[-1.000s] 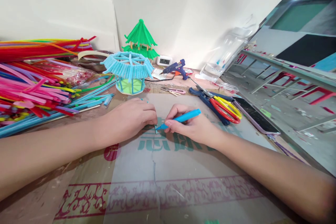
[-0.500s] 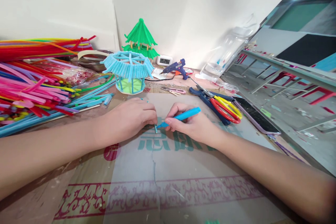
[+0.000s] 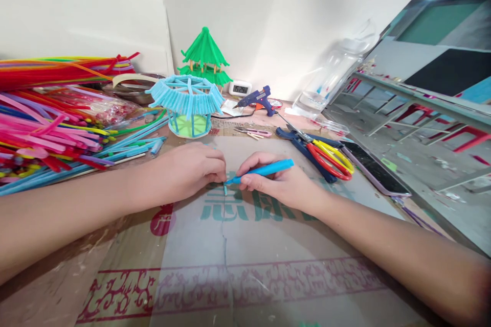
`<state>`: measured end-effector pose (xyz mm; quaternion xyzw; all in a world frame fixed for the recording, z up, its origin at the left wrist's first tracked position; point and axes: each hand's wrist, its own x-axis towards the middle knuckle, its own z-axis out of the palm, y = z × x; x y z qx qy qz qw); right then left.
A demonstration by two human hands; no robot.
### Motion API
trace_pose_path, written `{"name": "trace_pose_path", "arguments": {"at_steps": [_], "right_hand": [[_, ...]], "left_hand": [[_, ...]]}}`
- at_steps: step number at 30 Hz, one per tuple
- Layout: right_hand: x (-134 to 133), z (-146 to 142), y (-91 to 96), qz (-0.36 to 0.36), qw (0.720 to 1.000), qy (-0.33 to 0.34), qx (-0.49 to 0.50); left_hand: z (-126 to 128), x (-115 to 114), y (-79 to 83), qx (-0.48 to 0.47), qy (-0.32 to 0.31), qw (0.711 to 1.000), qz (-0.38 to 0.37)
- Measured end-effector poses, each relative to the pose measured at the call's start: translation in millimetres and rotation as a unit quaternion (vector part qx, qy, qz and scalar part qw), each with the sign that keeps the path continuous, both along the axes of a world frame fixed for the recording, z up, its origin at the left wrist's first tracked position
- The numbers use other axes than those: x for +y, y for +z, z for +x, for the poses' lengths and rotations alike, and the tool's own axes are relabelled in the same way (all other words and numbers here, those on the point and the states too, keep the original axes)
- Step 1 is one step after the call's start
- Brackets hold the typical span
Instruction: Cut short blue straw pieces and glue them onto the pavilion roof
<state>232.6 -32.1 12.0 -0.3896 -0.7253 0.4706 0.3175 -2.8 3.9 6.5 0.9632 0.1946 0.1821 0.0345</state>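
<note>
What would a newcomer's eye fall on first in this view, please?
Probably the bright green tiered model at the back, with the light-blue roofed model in front of it. Next, perhaps, the colourful fuzzy sticks heaped at left. In the middle, the right hand holds a blue marker close to a small stick held by the left hand.

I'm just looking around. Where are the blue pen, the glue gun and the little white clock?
Blue pen (image 3: pixel 270 168): head view, on the barrel.
Glue gun (image 3: pixel 256 97): head view, on the dark blue body.
White clock (image 3: pixel 240 88): head view, on the display.
</note>
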Motion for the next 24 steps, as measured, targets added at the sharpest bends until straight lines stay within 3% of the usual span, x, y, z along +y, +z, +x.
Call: {"name": "trace_pose_path", "arguments": {"at_steps": [24], "right_hand": [[-2.2,-0.9,-1.1,-0.003,0.999,-0.011,-0.045]], "left_hand": [[-0.1,0.1,-0.7,0.006,0.001,1.000,0.000]]}}
